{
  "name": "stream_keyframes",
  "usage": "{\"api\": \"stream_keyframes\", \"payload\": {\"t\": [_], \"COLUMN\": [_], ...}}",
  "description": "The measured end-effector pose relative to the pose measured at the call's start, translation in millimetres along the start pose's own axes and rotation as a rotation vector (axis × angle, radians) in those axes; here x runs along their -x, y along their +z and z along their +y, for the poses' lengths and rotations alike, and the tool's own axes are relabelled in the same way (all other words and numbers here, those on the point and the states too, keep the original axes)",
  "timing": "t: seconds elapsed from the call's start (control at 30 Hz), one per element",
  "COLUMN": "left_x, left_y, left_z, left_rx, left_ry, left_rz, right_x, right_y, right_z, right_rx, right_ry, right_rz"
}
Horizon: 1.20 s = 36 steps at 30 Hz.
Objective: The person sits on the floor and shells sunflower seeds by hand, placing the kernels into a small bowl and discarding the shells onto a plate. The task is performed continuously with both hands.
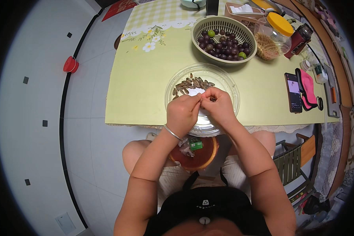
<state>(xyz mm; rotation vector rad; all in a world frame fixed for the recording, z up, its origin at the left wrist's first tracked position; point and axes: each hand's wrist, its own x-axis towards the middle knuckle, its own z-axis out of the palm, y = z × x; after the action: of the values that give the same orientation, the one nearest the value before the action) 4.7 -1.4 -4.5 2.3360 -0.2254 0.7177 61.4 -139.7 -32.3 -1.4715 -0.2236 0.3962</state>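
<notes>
Pinched together, both hands meet over the clear plastic bowl (173, 92) at table edge. From my remote seat, head view only: left hand (182, 113) w/ a thin bangle (172, 132) at the wrist, fingertips closed against those of the right hand (221, 105), the 2 touching. Something small & dark sits in the pinch of the right fingers; looks like 1 seed (212, 100), too small to be sure. Can't tell if the left grips the same piece or just presses on it.

Bowl holds a loose pile of long striped seeds (190, 83) toward its far side, plus a white scrap next to them, right below the fingertips. Bowl rests on the pale green tablecloth (145, 86), near edge overhanging the lap.

Behind the bowl: green slotted basket (197, 30) w/ dark round fruit (223, 46), a few green ones mixed in. Rt of it a jar w/ yellow lid (280, 24). Further rt, a phone (293, 92) beside a pink pouch (307, 89). On the lap, under the hands, an orange-brown dish (202, 155) w/ scraps in it.
</notes>
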Motion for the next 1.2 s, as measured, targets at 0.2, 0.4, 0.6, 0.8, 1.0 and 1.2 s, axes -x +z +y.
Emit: {"api": "stream_keyframes", "payload": {"t": [0.2,0.4,0.6,0.8,1.0,1.2], "left_x": [-2.3,-6.4,-7.8,-2.8,-3.2,-4.3], "left_y": [-4.7,-3.9,-2.0,4.0,1.2,2.1], "left_z": [-0.1,-6.6,-16.1,-8.2,-2.9,-9.5], "left_rx": [0.382,1.04,1.213,0.882,0.845,1.016], "left_ry": [-0.359,-0.724,-0.852,-0.582,-0.626,-0.725], "left_rz": [-0.095,-0.106,-0.103,0.01,0.007,0.024], "right_x": [0.9,-3.0,-3.2,-1.9,1.7,3.1], "right_y": [-1.2,-8.6,-9.0,-5.8,-1.7,0.7], "right_z": [-16.1,-8.9,-13.2,-14.5,-14.5,-13.1], "right_rx": [-0.328,-0.452,-0.488,-0.383,-0.28,-0.255], "right_ry": [0.188,0.225,0.196,0.125,0.096,0.055], "right_rz": [-0.065,-0.099,-0.11,-0.106,-0.036,0.057]}}
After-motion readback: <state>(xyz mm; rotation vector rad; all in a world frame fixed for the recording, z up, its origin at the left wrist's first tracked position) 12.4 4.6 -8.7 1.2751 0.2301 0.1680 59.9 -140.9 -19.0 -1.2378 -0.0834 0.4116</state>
